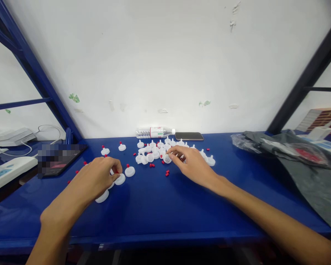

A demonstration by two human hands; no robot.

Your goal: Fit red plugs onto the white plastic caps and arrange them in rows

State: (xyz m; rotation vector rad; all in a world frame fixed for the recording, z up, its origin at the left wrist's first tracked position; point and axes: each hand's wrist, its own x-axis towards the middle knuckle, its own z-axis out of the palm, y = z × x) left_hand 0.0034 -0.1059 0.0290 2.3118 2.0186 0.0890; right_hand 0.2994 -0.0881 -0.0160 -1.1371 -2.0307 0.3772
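My left hand [106, 171] pinches a white nozzle cap [120, 179] by its red tip, at the left part of the table. Around it stand more white caps with red tips, such as one cap [130, 171] just to the right and others partly hidden under my fingers. My right hand [189, 162] reaches over a pile of white nozzle caps [156, 151] without red tips. Its thumb and fingertips close on one tilted white cap [167, 159] at the pile's front. Small red tips [167, 173] lie loose before and among the pile.
A clear plastic bottle [154, 132] lies by the wall, beside a dark phone [189, 136]. On the left are a tablet [62, 161] and a white power strip [11, 167]. Grey plastic bags [289, 154] cover the right side. Blue frame posts [41, 73] rise at the edges.
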